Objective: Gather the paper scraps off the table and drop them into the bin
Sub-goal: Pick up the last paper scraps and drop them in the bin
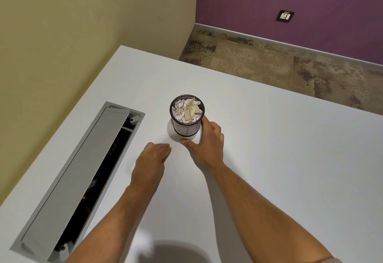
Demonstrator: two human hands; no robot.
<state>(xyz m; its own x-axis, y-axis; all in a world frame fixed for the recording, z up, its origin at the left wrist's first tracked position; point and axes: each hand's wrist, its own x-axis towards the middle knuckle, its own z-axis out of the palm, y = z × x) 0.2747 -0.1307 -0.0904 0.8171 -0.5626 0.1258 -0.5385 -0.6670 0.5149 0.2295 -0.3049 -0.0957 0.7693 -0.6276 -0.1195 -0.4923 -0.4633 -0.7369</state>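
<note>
— Black mesh bin [187,127] mid-table [269,159], heaped with paper scraps [187,110]?
— Yes. Right hand [208,145] spread, thumb and fingertips just touching its side; left hand [150,162] loosely curled, holding nothing.
— Advice?
— Steady gently, press overflow down, avoid tipping.

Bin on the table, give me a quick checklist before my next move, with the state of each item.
1. Bin upright on the table: ok.
2. Scraps inside the bin: ok, piled close to the rim.
3. Loose scraps on the visible tabletop: ok, none seen.
4. Right hand free: ok, fingers spread beside the bin, one fingertip at its rim.
5. Left hand free: cannot tell, fingers curl under, palm hidden.
6. Open cable tray free of scraps: cannot tell, interior dark.
</note>
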